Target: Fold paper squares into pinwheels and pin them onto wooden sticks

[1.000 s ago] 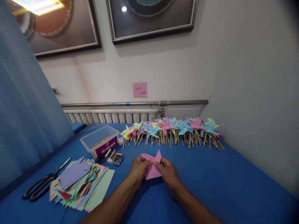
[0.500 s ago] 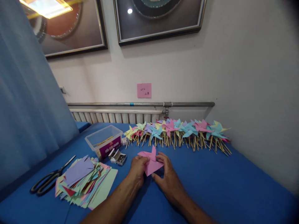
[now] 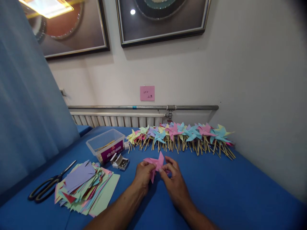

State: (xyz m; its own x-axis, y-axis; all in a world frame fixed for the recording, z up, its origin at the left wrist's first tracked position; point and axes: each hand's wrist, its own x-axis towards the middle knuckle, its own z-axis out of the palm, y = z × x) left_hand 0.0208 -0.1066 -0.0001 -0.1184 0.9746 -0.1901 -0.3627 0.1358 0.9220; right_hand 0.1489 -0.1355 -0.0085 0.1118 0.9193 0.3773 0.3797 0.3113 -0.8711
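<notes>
A pink paper pinwheel (image 3: 160,161), partly folded, is held just above the blue table in front of me. My left hand (image 3: 144,174) pinches its left side, thumb pressed near the centre. On the right, my right hand (image 3: 173,177) grips a blade between thumb and fingers, close to the middle. One blade points up and another hangs down between the hands. The fingers hide part of the centre. Beyond and left of my left hand stands a small open box of metal pins (image 3: 122,162).
Many-coloured finished pinwheels on sticks (image 3: 177,135) lie in a row at the back. A clear plastic tub (image 3: 105,145) holds thin sticks. Cut paper sheets (image 3: 83,188) are piled at the left, beside black-handled scissors (image 3: 49,185). A blue curtain (image 3: 31,95) hangs at the left.
My right hand has closed in on the pinwheel and now pinches a blade. The lower right part of the paper has been folded in towards the centre.
</notes>
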